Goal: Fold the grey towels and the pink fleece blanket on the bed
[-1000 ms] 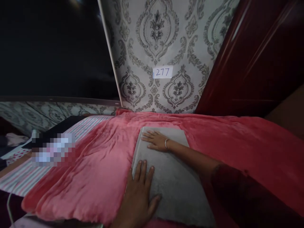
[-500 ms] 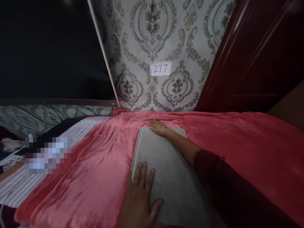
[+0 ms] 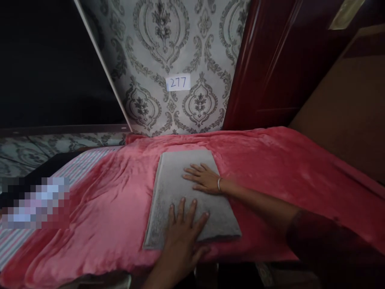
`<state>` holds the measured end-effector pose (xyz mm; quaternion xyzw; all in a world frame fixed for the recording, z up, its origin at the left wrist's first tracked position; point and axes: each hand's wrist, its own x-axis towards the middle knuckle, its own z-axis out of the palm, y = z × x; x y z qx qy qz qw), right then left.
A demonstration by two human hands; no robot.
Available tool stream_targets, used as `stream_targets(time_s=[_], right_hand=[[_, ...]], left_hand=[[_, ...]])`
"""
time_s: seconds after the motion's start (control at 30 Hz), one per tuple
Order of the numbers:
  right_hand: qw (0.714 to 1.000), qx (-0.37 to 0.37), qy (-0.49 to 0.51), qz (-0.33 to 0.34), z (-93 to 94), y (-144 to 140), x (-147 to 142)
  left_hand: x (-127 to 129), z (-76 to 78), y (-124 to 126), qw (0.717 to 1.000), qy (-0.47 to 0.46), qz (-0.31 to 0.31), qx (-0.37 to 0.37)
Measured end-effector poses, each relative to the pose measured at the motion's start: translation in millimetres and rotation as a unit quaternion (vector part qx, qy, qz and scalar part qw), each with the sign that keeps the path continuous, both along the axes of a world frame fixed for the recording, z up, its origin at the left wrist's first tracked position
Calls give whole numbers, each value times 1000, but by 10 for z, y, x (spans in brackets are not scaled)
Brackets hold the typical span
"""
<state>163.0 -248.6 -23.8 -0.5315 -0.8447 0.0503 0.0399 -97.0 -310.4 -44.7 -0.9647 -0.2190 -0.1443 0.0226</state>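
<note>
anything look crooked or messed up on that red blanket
Nothing stands out. The folded grey towel lies flat on the red fleece blanket, both the left hand and right hand flat on it; the blanket shows only soft wrinkles.

folded cloth on blanket, both hands on cloth, numbered label on wall behind

Count on inspection: two hands, the left hand at 6 o'clock and the right hand toward 12 o'clock of it. One grey folded cloth. One red blanket. One bangle. One number label at 12 o'clock. One striped sheet at 9 o'clock.
</note>
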Motion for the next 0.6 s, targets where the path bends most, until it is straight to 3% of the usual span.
stream_targets(time_s=[0.27, 0.4, 0.6], right_hand=[[991, 5, 26, -129, -93, 756, 565], [978, -16, 38, -204, -116, 962, 756], [952, -31, 51, -301, 37, 962, 730]], left_hand=[[36, -240, -16, 999, 1, 26, 24], [50, -209, -55, 998, 17, 52, 23], [24, -103, -32, 1000, 24, 9, 8]])
